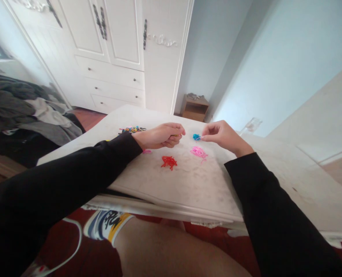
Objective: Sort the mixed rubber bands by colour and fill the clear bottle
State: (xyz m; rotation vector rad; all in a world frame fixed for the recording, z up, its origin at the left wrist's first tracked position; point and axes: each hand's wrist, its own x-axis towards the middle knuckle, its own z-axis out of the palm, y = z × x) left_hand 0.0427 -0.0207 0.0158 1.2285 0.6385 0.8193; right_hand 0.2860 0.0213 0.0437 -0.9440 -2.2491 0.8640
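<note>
My left hand [166, 135] is closed in a loose fist above the white table. A bit of yellow, apparently a rubber band, shows between its fingers. Thumb and fingers pinched, my right hand [221, 134] is beside a small blue pile of rubber bands [196, 137]; what is in the pinch is too small to make out. Closer to me lie a pink pile of rubber bands [198, 152] and a red pile of rubber bands [169, 162]. A mixed-colour pile of rubber bands [132, 129] is behind my left wrist, and a pink bit [146, 151] peeks from below it.
The white table [188, 188] spans the space before me, its front edge above my bare leg [165, 246]. Behind it are a white wardrobe [125, 42] and a small wooden cabinet [195, 109]. Clothes [24, 111] are heaped at left. A clear object [251, 125] stands beyond my right hand.
</note>
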